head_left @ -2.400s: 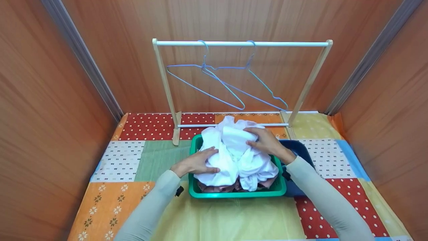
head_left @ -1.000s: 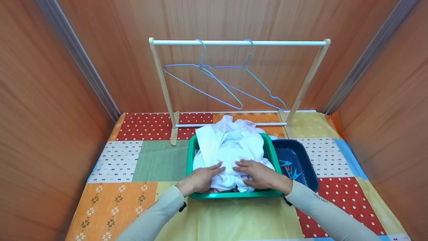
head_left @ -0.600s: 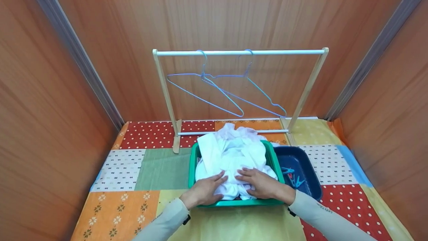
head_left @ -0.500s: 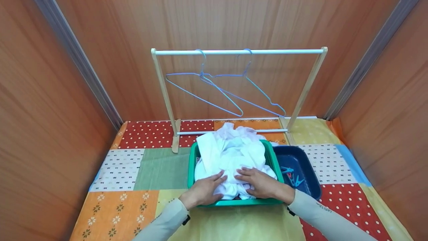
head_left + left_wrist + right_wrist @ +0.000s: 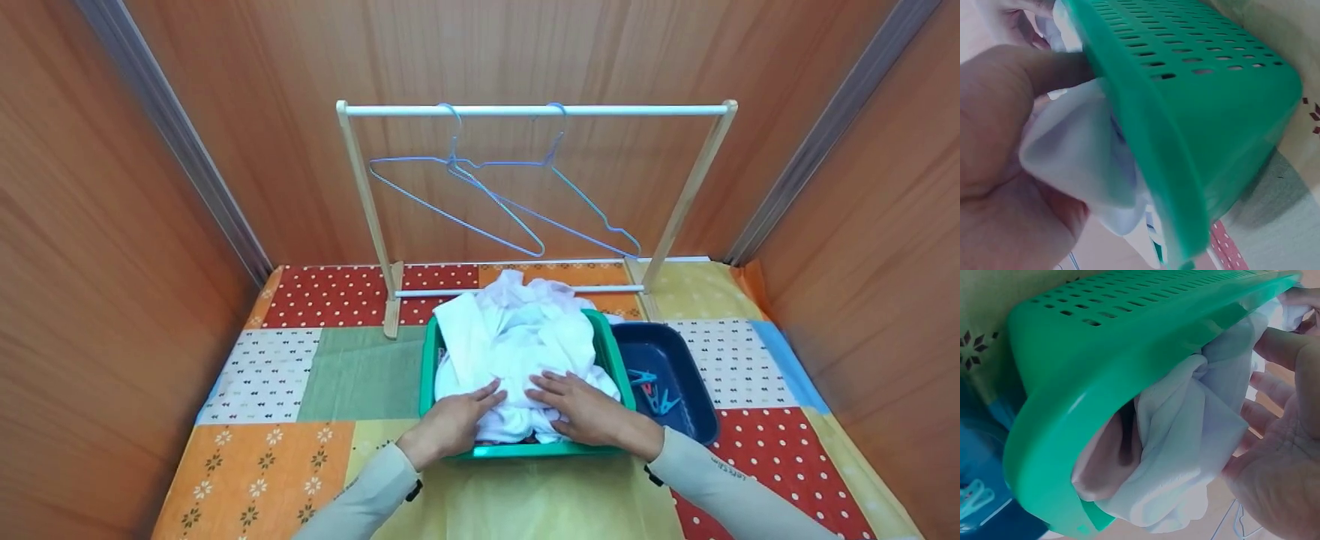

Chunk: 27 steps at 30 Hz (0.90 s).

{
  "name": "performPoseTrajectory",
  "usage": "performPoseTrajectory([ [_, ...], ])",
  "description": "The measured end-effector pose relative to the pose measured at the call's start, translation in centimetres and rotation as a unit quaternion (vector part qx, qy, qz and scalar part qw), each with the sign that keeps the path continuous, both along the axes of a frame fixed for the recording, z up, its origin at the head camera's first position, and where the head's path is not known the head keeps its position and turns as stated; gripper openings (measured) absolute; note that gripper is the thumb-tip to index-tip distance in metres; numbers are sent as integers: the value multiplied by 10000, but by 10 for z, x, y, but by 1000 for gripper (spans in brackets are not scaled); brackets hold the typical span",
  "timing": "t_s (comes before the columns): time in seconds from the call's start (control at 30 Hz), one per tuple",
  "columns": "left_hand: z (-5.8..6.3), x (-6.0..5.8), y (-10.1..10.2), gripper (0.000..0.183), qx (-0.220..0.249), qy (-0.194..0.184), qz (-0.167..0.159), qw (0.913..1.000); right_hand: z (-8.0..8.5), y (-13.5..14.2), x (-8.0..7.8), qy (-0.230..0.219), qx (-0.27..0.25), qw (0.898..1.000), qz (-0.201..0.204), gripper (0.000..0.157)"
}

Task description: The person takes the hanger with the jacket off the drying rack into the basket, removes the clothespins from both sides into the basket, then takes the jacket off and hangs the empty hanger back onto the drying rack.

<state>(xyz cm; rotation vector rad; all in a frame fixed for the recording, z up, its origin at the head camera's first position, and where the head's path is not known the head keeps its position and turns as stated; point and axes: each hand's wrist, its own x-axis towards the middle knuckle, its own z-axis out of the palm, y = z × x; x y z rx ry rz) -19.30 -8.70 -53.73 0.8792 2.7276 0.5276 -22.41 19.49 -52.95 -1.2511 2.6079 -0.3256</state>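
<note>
A heap of white clothes [image 5: 517,337] fills the green plastic basket [image 5: 525,450] and rises above its rim. On the near left part of the heap rests my left hand [image 5: 450,424], its fingers fairly straight. My right hand [image 5: 589,409] lies on the near right part, fingers spread on the cloth. Seen from the right wrist, the right hand [image 5: 1280,422] touches the white fabric [image 5: 1185,433] with extended fingers, and a brownish-pink cloth [image 5: 1109,461] shows beneath. The left wrist view has the left thumb [image 5: 1055,70] against the basket's edge.
Behind the basket stands a rack with a white bar [image 5: 510,111] and wooden posts, bearing two wire hangers [image 5: 457,214]. A dark blue tray [image 5: 694,382] with blue and red clothespins [image 5: 656,397] sits right of the basket. Patchwork cloth [image 5: 360,375] covers the surface; wooden panels enclose it.
Both hands have come from the heap's upper part and sides to its near edge, and the white cloth has been spread flatter. Over the last half second the hands stay almost still.
</note>
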Motion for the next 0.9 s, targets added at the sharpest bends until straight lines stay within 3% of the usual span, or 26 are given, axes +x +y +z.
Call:
performPoseTrajectory([
  [0.17, -1, 4, 1, 71, 155, 121, -54, 9998, 1, 4, 2, 36, -16, 10000, 87, 58],
  [0.43, 6, 7, -1, 59, 240, -185, 41, 9995, 6, 9, 3, -95, -185, 9998, 74, 58],
  [0.6, 24, -4, -7, 51, 757, -432, 329, 9957, 19, 7, -2, 125, -403, 9991, -76, 55],
  [0.9, 51, -29, -18, 36, 1260, 130, 639, 9899, 38, 6, -17, 631, -1007, 9914, -543, 46],
])
